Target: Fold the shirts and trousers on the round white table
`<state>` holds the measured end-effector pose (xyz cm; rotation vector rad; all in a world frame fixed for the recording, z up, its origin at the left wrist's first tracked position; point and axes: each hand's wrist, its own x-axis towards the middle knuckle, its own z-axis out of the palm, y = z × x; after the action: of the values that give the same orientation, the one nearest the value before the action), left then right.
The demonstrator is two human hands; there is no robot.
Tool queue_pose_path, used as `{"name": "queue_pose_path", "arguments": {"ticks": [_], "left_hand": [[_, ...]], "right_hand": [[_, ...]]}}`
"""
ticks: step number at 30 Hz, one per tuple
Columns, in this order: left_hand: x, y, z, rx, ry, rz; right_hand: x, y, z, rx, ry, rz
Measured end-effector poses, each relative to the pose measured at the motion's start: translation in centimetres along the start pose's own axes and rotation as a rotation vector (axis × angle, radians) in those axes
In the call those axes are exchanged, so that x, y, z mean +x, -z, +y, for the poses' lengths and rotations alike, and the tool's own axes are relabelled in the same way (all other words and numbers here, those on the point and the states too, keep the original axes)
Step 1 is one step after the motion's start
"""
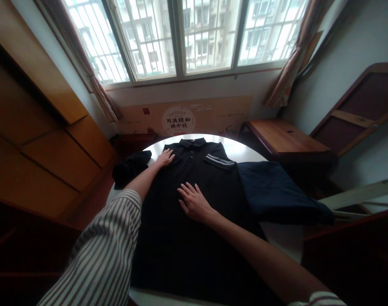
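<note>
A black polo shirt (197,170) lies spread flat on the round white table (245,151), its collar at the far edge. The right-hand sleeve is folded inward, showing two pale stripes at its cuff. My left hand (166,157) rests on the shirt near the other sleeve, fingers stretched out. Over the middle of the shirt lies my right hand (194,202), palm down with its fingers spread; neither hand grips the cloth.
A folded dark navy garment (277,191) sits on the table's right side and hangs over its edge. Dark bundled cloth (132,168) lies at the left edge. A wooden table (286,136) stands beyond, below the barred window (209,36). Wooden cabinets (53,157) line the left.
</note>
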<state>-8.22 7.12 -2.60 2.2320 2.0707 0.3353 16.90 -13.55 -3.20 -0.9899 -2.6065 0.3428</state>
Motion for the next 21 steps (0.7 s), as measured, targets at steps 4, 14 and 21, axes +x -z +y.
{"name": "queue_pose_path", "arguments": {"ticks": [4, 14, 21], "left_hand": [[0.6, -1.1, -0.7, 0.048, 0.071, -0.065], [-3.8, 1.0, 3.2, 0.126, -0.03, 0.125], [-19.6, 2.1, 4.8, 0.007, -0.329, 0.155]], "right_hand": [[-0.2, -0.1, 0.0, -0.011, 0.001, -0.01], [0.0, -0.4, 0.0, -0.076, -0.005, -0.052], [-1.6, -0.4, -1.9, -0.105, -0.061, -0.124]]}}
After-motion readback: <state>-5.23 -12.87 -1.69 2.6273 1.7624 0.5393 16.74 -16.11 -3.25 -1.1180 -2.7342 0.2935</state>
